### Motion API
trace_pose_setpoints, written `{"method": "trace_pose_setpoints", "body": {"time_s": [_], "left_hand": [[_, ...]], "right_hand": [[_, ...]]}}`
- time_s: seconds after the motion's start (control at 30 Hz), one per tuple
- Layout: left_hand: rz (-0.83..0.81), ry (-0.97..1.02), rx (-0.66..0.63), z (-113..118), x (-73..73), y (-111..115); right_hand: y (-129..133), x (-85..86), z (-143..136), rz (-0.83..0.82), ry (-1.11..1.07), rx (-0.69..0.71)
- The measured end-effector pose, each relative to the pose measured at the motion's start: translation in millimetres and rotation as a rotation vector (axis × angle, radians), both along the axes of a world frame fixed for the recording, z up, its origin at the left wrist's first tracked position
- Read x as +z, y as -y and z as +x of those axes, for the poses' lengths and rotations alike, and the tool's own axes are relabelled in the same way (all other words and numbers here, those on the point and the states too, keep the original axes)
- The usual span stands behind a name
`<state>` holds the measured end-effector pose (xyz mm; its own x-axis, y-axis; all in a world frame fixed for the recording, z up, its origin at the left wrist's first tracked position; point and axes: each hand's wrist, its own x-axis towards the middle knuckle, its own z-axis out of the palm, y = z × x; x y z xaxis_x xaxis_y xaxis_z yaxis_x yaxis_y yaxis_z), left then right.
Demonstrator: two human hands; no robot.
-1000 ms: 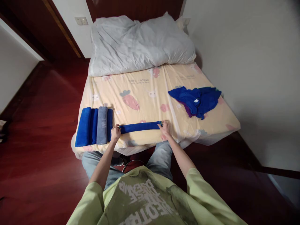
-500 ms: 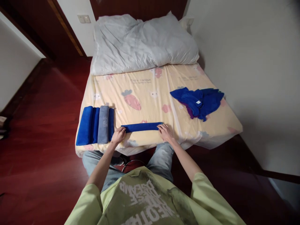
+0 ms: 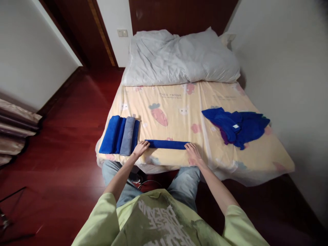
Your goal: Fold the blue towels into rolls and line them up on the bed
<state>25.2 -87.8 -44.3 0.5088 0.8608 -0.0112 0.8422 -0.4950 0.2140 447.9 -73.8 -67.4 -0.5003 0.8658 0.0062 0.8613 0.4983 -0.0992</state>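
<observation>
A blue towel [image 3: 167, 144], folded into a long narrow strip, lies crosswise near the front edge of the bed. My left hand [image 3: 142, 148] grips its left end, fingers closed over the cloth. At the opposite end my right hand [image 3: 192, 152] holds the strip with fingers curled on it. Just left of my left hand, several folded towels lie side by side: a wide blue towel [image 3: 109, 135] outermost, narrower blue ones, and a grey towel [image 3: 127, 136] with pale lettering. Off to the right is a loose heap of blue cloths [image 3: 239, 128] with a white label and a purple edge.
The bed [image 3: 176, 116] has a yellow carrot-print sheet under a clear-looking cover. A white quilt [image 3: 181, 58] is bunched at the headboard [image 3: 179, 15]. Walls stand at right and left. A striped curtain [image 3: 15, 133] hangs at left, and a thin black stand [image 3: 10, 215] is on the floor.
The view has shifted left, so the bed and cloths appear farther right. Both hands stay on the ends of the blue strip, which shows little other change.
</observation>
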Motion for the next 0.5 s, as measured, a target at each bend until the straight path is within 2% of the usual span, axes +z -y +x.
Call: {"method": "trace_pose_setpoints", "body": {"time_s": [0.13,0.3,0.4,0.5], "left_hand": [[0.04,0.063,-0.027,-4,14.3,17],[0.102,0.158,-0.023,-16,29.9,64],[0.142,0.193,0.005,-30,34.8,96],[0.245,0.25,0.027,-47,36.6,123]], "right_hand": [[-15,15.3,-1,0.075,0.035,0.039],[-55,54.6,-18,0.167,0.059,0.102],[-88,83.5,-51,0.204,0.063,0.145],[-122,111.0,-103,0.23,0.082,0.234]]}}
